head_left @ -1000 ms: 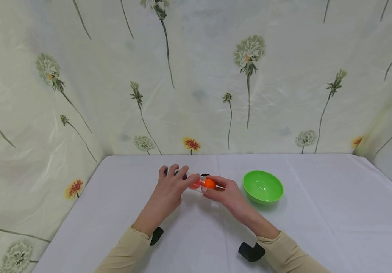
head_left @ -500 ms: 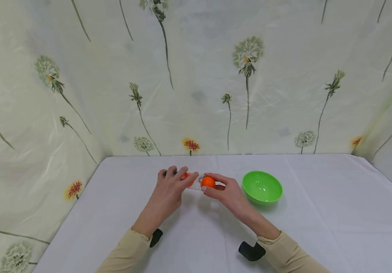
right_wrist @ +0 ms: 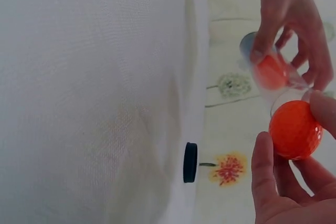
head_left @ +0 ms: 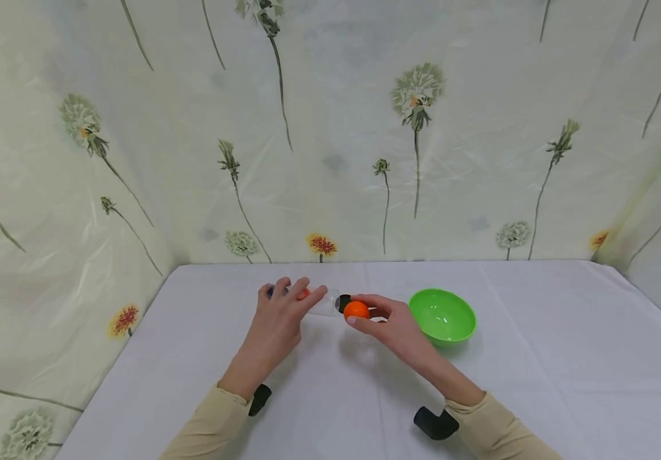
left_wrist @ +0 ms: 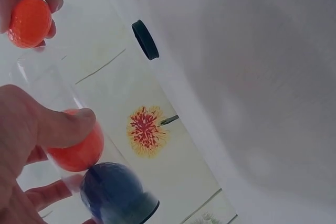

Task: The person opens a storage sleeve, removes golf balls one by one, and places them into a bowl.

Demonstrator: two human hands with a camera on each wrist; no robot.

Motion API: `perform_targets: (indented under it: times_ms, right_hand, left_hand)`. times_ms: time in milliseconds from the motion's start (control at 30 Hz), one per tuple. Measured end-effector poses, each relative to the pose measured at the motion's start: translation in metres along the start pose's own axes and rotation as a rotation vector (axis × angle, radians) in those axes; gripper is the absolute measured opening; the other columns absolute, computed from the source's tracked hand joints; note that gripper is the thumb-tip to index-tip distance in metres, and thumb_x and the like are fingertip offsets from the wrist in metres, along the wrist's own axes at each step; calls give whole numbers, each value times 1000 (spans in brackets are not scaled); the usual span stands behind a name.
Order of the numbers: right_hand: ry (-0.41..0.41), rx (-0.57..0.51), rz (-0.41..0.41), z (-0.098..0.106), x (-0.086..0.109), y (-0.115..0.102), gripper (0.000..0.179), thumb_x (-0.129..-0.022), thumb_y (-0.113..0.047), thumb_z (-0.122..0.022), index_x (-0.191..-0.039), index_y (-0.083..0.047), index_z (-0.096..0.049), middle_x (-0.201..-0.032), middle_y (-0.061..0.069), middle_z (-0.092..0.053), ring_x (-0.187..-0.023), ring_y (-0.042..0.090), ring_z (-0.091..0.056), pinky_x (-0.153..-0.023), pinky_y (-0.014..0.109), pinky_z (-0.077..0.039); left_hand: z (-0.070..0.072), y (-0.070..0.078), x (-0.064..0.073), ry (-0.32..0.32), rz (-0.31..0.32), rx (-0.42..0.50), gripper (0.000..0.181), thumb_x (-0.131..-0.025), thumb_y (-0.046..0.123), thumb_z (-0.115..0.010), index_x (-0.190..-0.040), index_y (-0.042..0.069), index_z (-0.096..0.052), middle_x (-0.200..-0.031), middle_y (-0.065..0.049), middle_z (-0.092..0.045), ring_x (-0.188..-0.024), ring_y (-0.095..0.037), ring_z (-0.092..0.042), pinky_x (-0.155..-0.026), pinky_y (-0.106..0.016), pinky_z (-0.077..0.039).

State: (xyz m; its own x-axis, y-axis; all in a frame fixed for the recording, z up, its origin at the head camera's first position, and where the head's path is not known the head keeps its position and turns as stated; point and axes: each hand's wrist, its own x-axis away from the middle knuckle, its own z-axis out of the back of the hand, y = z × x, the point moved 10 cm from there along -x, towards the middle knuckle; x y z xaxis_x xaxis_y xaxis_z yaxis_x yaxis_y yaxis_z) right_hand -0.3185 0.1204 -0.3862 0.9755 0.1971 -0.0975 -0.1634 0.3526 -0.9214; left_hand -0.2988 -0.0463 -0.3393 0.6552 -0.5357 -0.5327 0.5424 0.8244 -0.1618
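My left hand (head_left: 275, 326) grips a clear plastic tube (left_wrist: 39, 74), tilted with its open mouth towards my right hand. Inside, an orange golf ball (left_wrist: 79, 148) lies against a dark blue golf ball (left_wrist: 110, 190) at the closed, dark end. Just outside the mouth, my right hand (head_left: 390, 322) pinches another orange golf ball (right_wrist: 295, 129) between thumb and fingers. A round black cap (right_wrist: 190, 162) rests on the table, partly hidden behind that ball in the head view.
A bright green bowl (head_left: 442, 316) stands on the white-covered table (head_left: 554, 358), right beside my right hand. Behind the table hangs a flower-patterned cloth (head_left: 330, 128). Black wrist devices (head_left: 435, 423) sit under both sleeves.
The orange ball at the tube's mouth has come out and moved slightly right in my right hand. The other balls have slid towards the closed end, and my left hand has shifted a little left.
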Motion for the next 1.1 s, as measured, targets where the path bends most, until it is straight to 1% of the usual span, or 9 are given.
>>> perform_targets:
  times_ms: [200, 433, 633, 867, 1100]
  right_hand:
    - [3, 3, 20, 10, 2, -5, 50, -87, -32, -76, -132, -14, -63, -117, 3, -66, -105, 23, -59, -80, 36, -49]
    - [21, 7, 15, 24, 5, -5, 47, -86, -28, -77, -129, -15, -64, -117, 4, -66, -106, 24, -60, -82, 37, -49]
    - [26, 53, 32, 38, 7, -7, 48, -86, -28, -77, -130, -14, -62, -121, 4, -65, -112, 25, -59, -85, 39, -48]
    - [39, 75, 38, 54, 8, -2, 48, -88, -24, -76, -130, -10, -61, -123, 8, -63, -114, 27, -57, -84, 37, -49]
    - [95, 107, 21, 77, 11, 4, 46, -86, -30, -78, -127, -16, -64, -121, 6, -65, -111, 26, -61, -81, 33, -51]
  left_hand:
    - [-1, -2, -2, -7, 10, 4, 67, -79, -3, -73, -135, 28, -54, -129, -5, -51, -114, -31, -46, -91, -53, -39]
    - [-1, -4, -3, -15, 25, 12, 67, -78, -4, -72, -135, 27, -55, -129, -4, -51, -113, -30, -46, -91, -53, -38]
    - [-1, -5, -3, -1, 26, 14, 66, -78, -5, -70, -134, 26, -55, -127, -4, -51, -111, -31, -47, -88, -53, -40]
    - [-1, -7, -2, 3, 31, 33, 67, -77, -7, -69, -133, 26, -56, -126, -4, -51, -111, -31, -47, -88, -54, -39]
    - [-2, -9, -1, 3, 38, 35, 64, -79, -7, -68, -133, 26, -56, -124, -4, -52, -110, -30, -47, -87, -53, -39]
